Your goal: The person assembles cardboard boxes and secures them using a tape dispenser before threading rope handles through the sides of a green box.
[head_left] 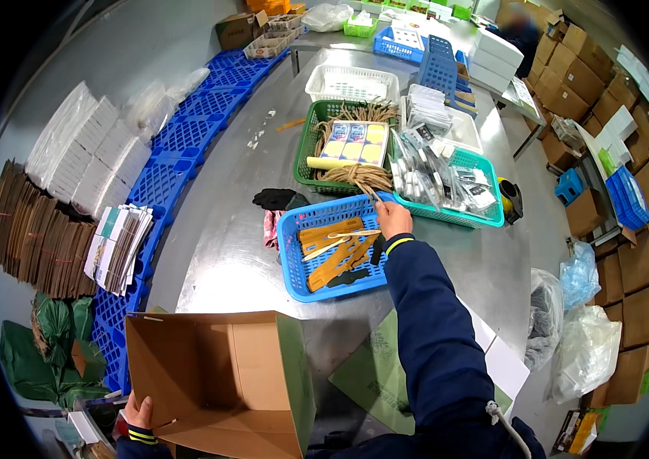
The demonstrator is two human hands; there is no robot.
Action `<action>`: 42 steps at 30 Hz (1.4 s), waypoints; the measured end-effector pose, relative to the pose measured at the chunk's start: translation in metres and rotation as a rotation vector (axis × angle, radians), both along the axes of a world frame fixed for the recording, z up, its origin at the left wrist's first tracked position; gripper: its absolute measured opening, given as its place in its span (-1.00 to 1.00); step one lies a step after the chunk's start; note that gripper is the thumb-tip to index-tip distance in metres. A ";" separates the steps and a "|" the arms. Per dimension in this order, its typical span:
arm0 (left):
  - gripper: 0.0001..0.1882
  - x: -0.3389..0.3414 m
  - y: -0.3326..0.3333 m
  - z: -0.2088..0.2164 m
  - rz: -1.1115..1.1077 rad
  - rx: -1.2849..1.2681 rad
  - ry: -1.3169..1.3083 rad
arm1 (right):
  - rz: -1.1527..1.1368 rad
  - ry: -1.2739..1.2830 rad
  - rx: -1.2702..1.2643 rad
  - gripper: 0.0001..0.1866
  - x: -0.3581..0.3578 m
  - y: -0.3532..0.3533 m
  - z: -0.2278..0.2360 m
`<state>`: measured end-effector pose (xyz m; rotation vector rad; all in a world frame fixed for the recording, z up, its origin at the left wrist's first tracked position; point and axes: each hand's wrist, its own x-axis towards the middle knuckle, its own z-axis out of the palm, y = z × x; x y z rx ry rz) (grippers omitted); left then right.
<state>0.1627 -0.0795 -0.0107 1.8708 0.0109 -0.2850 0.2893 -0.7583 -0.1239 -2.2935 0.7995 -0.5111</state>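
My left hand [139, 411] grips the near left edge of an open cardboard box [257, 367], brown inside and green on its right outer side. The box tilts toward me, and its inside shows bare walls. My right hand [395, 219] is closed at the far right rim of a blue plastic basket [294, 268]. A small dark, narrow thing pokes out past its fingers; its kind is not clear. Inside the basket lie brown work gloves [339, 260] with dark patches and thin pale sticks [326, 249].
Beyond stand a dark green basket [305, 153] with rope [359, 176] and boxes, a teal basket [492, 218] of bagged items, and a white basket [324, 80]. A tape dispenser [509, 200] sits right. Flat green cardboard [374, 375] lies under my right arm. Blue pallets [179, 138] line the left.
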 end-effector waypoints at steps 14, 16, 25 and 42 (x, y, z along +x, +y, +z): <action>-0.56 0.001 -0.017 0.005 0.010 0.084 -0.052 | -0.009 -0.228 0.085 -0.60 0.009 -0.007 0.002; -0.59 -0.002 -0.020 0.010 0.015 0.043 -0.055 | -0.051 -0.473 0.446 -0.68 -0.018 0.016 0.018; -0.63 0.009 -0.006 -0.024 -0.078 -0.151 -0.189 | 0.309 -0.744 0.332 -0.75 -0.202 0.115 0.266; -0.55 -0.156 -0.165 0.116 -0.998 -0.240 -0.354 | 0.969 0.123 0.130 -0.88 -0.365 0.326 0.268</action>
